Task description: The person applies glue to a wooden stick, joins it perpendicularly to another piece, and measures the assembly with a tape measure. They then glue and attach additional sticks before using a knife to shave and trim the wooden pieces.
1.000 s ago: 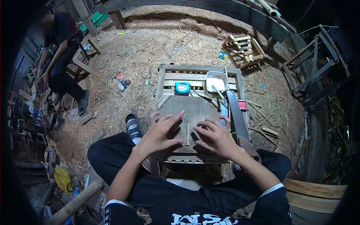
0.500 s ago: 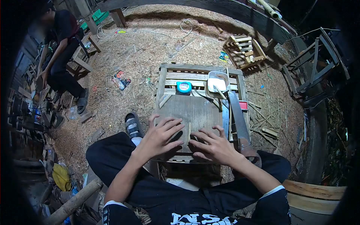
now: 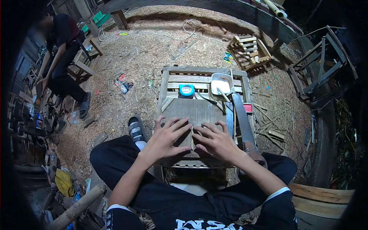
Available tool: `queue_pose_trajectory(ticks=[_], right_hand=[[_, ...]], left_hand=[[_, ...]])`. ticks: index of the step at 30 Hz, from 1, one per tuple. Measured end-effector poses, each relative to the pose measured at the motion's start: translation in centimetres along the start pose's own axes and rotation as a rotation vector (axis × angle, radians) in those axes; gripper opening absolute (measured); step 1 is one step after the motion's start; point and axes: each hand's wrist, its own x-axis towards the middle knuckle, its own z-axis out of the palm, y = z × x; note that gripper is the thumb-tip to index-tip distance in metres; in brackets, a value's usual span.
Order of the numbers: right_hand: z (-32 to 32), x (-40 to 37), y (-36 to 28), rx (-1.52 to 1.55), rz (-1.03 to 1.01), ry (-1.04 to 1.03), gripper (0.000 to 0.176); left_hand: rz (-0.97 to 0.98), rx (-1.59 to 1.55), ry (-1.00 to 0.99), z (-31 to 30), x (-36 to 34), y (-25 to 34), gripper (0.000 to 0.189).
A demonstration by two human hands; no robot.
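A dark wooden board (image 3: 178,111) lies flat on a slatted wooden table (image 3: 164,82) in front of me. My left hand (image 3: 166,138) rests palm down over the board's left part, fingers apart. Over the right part is my right hand (image 3: 216,140), its fingers also spread. Between the two hands a thin pale wooden strip (image 3: 192,138) runs lengthwise on the board, with fingertips of both hands right beside it. Beyond the board stands a blue tape measure (image 3: 186,91). Near it is a plastic tub (image 3: 222,84) of white paste with a stick in it.
A handsaw (image 3: 243,120) and a metal ruler (image 3: 229,119) lie along the table's right side, near a red box (image 3: 248,108). A slatted wooden crate (image 3: 251,51) sits on the shaving-covered ground. At the left, another person (image 3: 63,50) is seated.
My hands have come slightly closer together around the thin strip, the left one shifting right. The person at the left has moved their hands a little.
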Motion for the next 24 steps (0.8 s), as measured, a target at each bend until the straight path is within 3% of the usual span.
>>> queue_pose_trajectory(ticks=[24], right_hand=[[0.76,0.22,-0.29,-0.175,-0.041,0.058,0.036]], left_hand=[[-0.012,0.019,-0.018,0.81,0.62,-0.21,0.076]])
